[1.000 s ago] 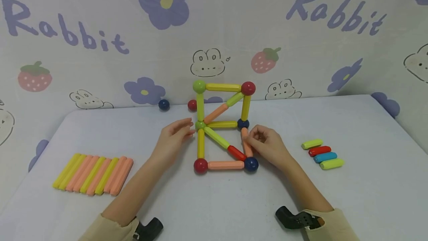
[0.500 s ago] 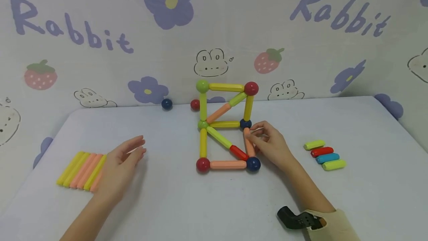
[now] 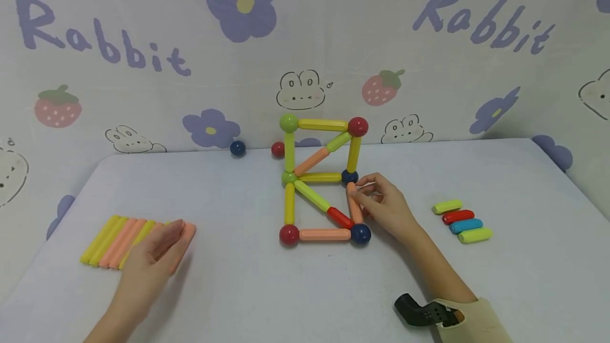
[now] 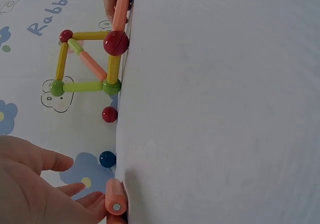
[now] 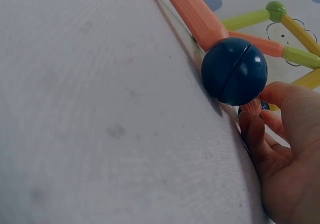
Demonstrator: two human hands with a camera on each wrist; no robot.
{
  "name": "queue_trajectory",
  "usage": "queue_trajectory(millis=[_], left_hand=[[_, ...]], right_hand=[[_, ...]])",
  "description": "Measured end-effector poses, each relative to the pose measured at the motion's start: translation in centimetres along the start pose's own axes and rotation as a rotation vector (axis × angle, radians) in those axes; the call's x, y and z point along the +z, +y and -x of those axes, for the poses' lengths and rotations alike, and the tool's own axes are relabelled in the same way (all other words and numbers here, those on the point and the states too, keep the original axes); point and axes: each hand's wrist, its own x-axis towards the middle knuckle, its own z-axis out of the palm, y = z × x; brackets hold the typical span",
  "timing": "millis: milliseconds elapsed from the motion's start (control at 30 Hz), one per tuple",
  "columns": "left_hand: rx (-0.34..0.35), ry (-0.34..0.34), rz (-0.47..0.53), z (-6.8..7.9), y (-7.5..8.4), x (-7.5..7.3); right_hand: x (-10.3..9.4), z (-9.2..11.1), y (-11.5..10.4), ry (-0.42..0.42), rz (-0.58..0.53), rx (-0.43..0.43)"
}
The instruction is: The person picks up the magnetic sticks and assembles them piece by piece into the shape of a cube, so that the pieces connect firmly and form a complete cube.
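Observation:
A frame of magnetic sticks and balls stands at mid table, its lower square lying flat and its upper square [image 3: 323,124] rising at the back. My right hand [image 3: 388,210] pinches the orange magnetic stick [image 3: 355,209] on the frame's right side, between two dark blue balls; the nearer blue ball [image 5: 234,71] looms large in the right wrist view. Over the right end of a row of yellow and orange sticks [image 3: 111,241], my left hand [image 3: 143,266] has its thumb and fingers apart. Its fingertips are right at an end orange stick [image 4: 115,196] in the left wrist view.
Several short sticks [image 3: 464,224], green, red and blue, lie in a row on the right. A loose dark blue ball [image 3: 238,148] and a red ball [image 3: 278,149] rest at the back edge by the printed cloth backdrop [image 3: 324,25].
My left hand has left the frame's left side and moved left and down to the row of long sticks. The right hand keeps its grip on the orange magnetic stick.

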Motion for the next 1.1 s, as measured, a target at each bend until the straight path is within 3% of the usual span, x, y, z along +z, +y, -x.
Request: queue_trajectory(millis=[133, 300, 733, 900, 1100], left_hand=[[-0.019, -0.044, -0.021, -0.3, -0.1, 0.6], [0.007, -0.091, -0.104, -0.6, -0.3, 1.5], [0.053, -0.060, -0.171, -0.8, 0.0, 2.1], [0.083, -0.059, -0.178, -0.9, 1.1, 2.4], [0.148, -0.024, -0.079, -0.7, 3.8, 3.9]], right_hand=[[0.0, 0.0, 0.1, -0.001, -0.003, -0.006], [0.0, 0.0, 0.1, -0.002, -0.006, -0.012], [0.0, 0.0, 0.1, -0.004, -0.015, -0.012], [0.0, 0.1, 0.0, -0.004, -0.013, -0.013], [-0.1, 0.1, 0.0, -0.004, -0.003, -0.011]])
